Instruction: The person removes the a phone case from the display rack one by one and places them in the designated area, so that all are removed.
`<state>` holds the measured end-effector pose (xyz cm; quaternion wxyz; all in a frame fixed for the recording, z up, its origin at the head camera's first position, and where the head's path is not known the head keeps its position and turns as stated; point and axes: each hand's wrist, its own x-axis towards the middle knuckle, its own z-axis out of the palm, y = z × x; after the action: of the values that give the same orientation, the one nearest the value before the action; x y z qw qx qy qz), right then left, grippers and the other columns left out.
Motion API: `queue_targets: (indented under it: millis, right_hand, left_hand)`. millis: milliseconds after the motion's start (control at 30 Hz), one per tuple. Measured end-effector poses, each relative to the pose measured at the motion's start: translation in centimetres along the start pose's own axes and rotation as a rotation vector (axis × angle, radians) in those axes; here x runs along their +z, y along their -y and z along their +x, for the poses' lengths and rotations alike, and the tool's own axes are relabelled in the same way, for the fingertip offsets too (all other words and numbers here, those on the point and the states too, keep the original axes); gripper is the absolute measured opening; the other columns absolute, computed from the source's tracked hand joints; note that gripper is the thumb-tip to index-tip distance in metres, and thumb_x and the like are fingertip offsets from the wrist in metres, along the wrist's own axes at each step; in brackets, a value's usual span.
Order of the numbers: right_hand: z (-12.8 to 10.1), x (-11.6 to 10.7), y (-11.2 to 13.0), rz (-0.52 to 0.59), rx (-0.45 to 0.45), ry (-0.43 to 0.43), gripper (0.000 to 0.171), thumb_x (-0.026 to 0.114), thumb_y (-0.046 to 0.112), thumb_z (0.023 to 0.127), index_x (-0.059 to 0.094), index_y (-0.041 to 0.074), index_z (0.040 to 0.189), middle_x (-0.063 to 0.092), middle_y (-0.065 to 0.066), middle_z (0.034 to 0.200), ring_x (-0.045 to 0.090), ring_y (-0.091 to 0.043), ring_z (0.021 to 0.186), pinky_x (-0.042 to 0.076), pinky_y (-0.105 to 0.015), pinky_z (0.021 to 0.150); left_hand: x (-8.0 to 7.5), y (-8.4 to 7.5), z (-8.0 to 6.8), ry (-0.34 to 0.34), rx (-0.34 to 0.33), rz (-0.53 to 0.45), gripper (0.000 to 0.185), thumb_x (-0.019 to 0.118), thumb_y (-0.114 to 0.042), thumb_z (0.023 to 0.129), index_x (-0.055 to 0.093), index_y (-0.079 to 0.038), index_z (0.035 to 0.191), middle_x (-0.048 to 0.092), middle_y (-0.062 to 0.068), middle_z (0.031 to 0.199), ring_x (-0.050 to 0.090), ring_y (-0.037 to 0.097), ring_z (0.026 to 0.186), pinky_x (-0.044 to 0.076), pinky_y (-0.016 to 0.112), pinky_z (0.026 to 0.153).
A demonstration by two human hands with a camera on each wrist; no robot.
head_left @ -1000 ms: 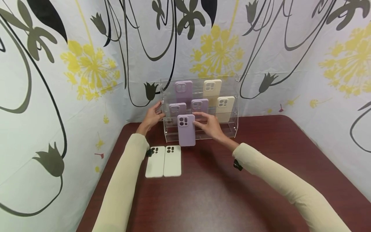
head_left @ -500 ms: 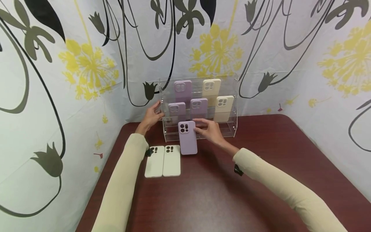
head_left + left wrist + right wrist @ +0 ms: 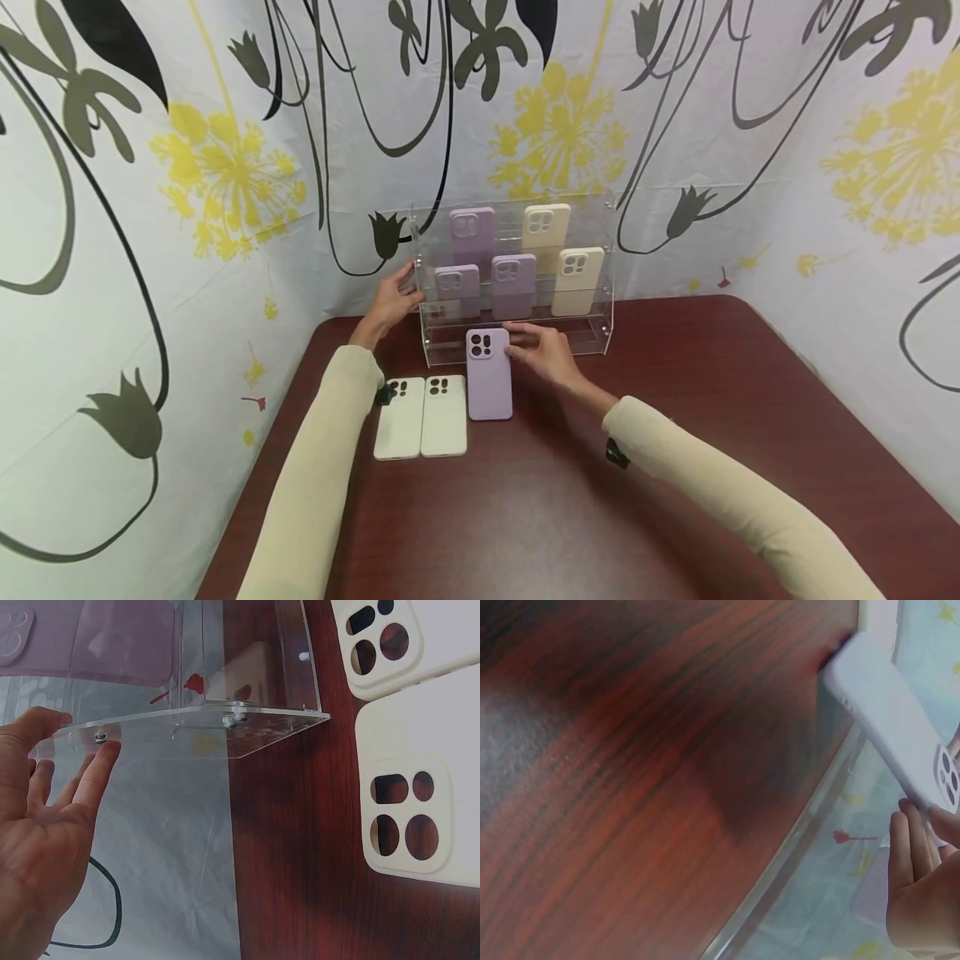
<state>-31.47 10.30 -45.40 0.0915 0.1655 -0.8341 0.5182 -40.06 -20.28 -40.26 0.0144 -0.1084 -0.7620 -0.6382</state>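
Seemingly, in the head view, laying a lilac phone case point(image 3: 490, 383) down on the tabletop point(image 3: 600, 517), in front of the clear rack point(image 3: 446, 352) and just beside two cream cases point(image 3: 444, 425); next, probably calling for tipping flat and release. In the left wrist view, pinching the clear rack's side between left hand point(image 3: 45, 832) fingers and thumb. In the right wrist view, clamping right hand point(image 3: 930, 892) fingers on the lilac phone case, held tilted. Showing no readable brand, label or writing.
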Motion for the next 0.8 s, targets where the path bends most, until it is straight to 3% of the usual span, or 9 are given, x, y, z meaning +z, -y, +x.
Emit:
queue_targets:
  millis: [200, 433, 800]
  right_hand:
    - [-0.4, 0.4, -0.6, 0.009, 0.064, 0.035, 0.044, 0.082, 0.007, 0.089, 0.072, 0.005, 0.131, 0.077, -0.017, 0.11, 0.078, -0.029, 0.087, 0.065, -0.029, 0.071]
    - [-0.8, 1.3, -1.6, 0.079, 0.127, 0.089, 0.042, 0.081, 0.001, 0.088, 0.071, -0.002, 0.129, 0.075, -0.024, 0.11, 0.077, -0.036, 0.092, 0.065, -0.046, 0.076]
    - [-1.3, 2.0, -3.2, 0.082, 0.177, 0.134, 0.038, 0.082, 0.002, 0.088, 0.073, -0.004, 0.124, 0.076, -0.023, 0.107, 0.078, -0.031, 0.087, 0.066, -0.034, 0.069]
  left_hand:
    - [0.0, -0.1, -0.1, 0.0, 0.001, 0.011, 0.083, 0.056, 0.013, 0.092, 0.027, -0.014, 0.165, 0.028, 0.011, 0.169, 0.041, 0.041, 0.147, 0.055, 0.044, 0.104]
    - [-0.2, 0.1, -0.1, 0.002, 0.002, -0.001, 0.083, 0.056, 0.014, 0.093, 0.027, -0.014, 0.165, 0.027, 0.012, 0.169, 0.039, 0.042, 0.147, 0.049, 0.055, 0.108]
    - [-0.2, 0.0, 0.1, 0.001, 0.003, 0.033, 0.082, 0.057, 0.011, 0.093, 0.027, -0.015, 0.165, 0.03, 0.009, 0.169, 0.041, 0.039, 0.147, 0.052, 0.047, 0.107]
